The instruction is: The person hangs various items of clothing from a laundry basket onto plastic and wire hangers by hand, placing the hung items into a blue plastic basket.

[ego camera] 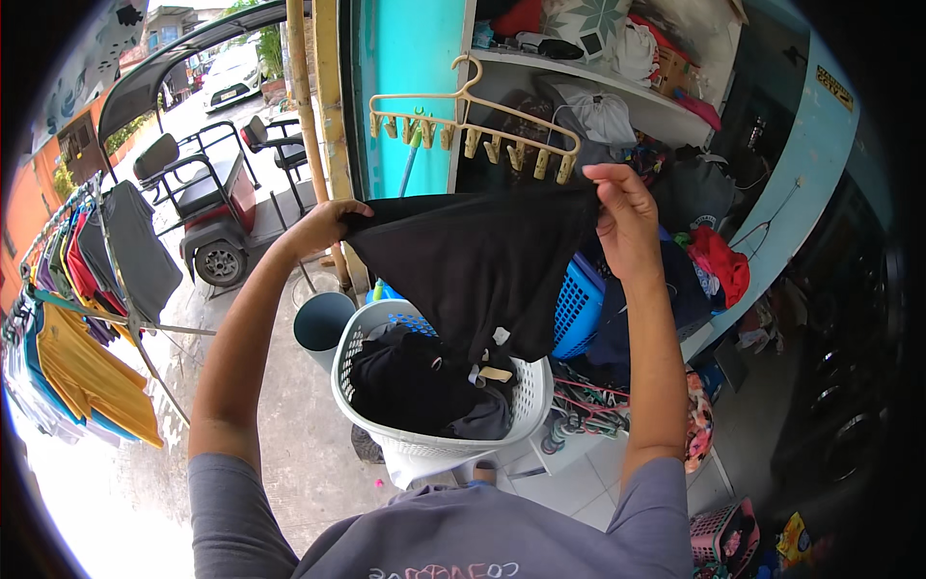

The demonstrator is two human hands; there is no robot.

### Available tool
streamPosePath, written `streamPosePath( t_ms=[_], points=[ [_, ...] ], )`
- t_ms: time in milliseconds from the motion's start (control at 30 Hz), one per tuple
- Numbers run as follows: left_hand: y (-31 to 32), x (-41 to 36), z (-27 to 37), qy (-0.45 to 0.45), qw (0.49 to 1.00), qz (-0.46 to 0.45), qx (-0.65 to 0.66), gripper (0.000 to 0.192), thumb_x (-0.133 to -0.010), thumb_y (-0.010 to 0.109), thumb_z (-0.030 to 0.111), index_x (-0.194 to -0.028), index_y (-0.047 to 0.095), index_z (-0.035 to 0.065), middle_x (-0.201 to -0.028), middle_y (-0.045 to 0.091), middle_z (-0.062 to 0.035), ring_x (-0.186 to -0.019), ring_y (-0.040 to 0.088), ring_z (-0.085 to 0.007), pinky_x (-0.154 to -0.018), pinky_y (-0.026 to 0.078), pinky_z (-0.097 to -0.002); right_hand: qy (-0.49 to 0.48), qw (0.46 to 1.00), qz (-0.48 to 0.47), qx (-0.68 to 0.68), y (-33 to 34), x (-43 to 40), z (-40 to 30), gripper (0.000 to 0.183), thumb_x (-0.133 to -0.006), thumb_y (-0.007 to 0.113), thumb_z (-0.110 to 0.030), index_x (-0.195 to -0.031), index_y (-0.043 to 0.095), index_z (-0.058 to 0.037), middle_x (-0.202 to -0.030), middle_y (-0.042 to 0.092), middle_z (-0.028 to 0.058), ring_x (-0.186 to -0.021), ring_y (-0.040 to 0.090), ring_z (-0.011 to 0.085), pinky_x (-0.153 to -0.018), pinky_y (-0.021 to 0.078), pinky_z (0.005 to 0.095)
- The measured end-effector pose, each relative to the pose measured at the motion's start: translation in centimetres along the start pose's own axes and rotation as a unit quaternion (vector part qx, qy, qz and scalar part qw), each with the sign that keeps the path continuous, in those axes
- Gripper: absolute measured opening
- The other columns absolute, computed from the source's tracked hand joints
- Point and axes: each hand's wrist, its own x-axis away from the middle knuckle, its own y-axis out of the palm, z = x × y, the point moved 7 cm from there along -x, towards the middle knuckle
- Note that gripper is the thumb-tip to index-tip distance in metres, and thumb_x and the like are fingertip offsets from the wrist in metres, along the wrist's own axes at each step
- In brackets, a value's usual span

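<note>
A black cloth garment (485, 260) hangs stretched between my two hands. My left hand (333, 224) grips its upper left corner. At its upper right corner, the fingertips of my right hand (623, 210) pinch the edge. Below the garment stands a white plastic laundry basket (441, 441) with dark clothes (405, 383) in it; the garment's lower part hangs over these, and a pale tag shows near its lower edge. Behind and above the garment hangs a beige clip hanger (463, 98) with several clothespins along its bar.
A grey bucket (323, 329) stands left of the basket, a blue basket (576, 307) to its right. Clothes hangers (589, 412) lie in a bundle at the right. Shirts (90, 362) hang on a rack at the far left. Loaded shelves (608, 69) stand behind; a bamboo pole (307, 101) rises beside the doorway.
</note>
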Motion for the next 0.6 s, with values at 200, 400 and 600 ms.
streamPosePath(
  t_ms=[200, 400, 600],
  points=[
    [2.0, -0.5, 1.3, 0.078, 0.991, 0.011, -0.106, 0.039, -0.076, 0.053, -0.011, -0.108, 0.064, 0.0096, -0.102, 0.064, -0.0071, -0.095, 0.06, -0.0186, -0.085, 0.046, -0.0271, 0.059, 0.87, -0.206, 0.444, 1.3, -1.1, 0.6, 0.032, -0.086, 0.065, -0.02, -0.114, 0.056, -0.0078, -0.052, 0.042, -0.0016, -0.049, 0.031, 0.0049, -0.049, 0.0299, 0.0227],
    [11.2, -1.9, 9.9, 0.085, 0.925, -0.151, 0.337, 0.016, -0.093, 0.048, 0.005, -0.102, 0.06, 0.0022, -0.106, 0.061, -0.0008, -0.099, 0.058, -0.0111, -0.084, 0.044, -0.0229, -0.099, 0.854, -0.319, 0.399, 8.0, -3.1, 5.5, 0.025, -0.083, 0.065, -0.031, -0.098, 0.061, -0.012, -0.059, 0.059, 0.0108, -0.056, 0.061, 0.0289, -0.054, 0.047, 0.0372],
    [17.4, -2.0, 11.2, 0.043, 0.92, -0.211, 0.327, 0.015, -0.087, 0.052, 0.009, -0.099, 0.06, 0.0051, -0.1, 0.061, -0.0031, -0.094, 0.059, -0.0131, -0.077, 0.046, -0.0251, -0.141, 0.84, -0.377, 0.364, 11.4, -2.3, 7.9, 0.024, -0.082, 0.062, -0.035, -0.086, 0.058, -0.0121, -0.059, 0.06, 0.0104, -0.062, 0.064, 0.0312, -0.059, 0.0509, 0.038]
  ],
)
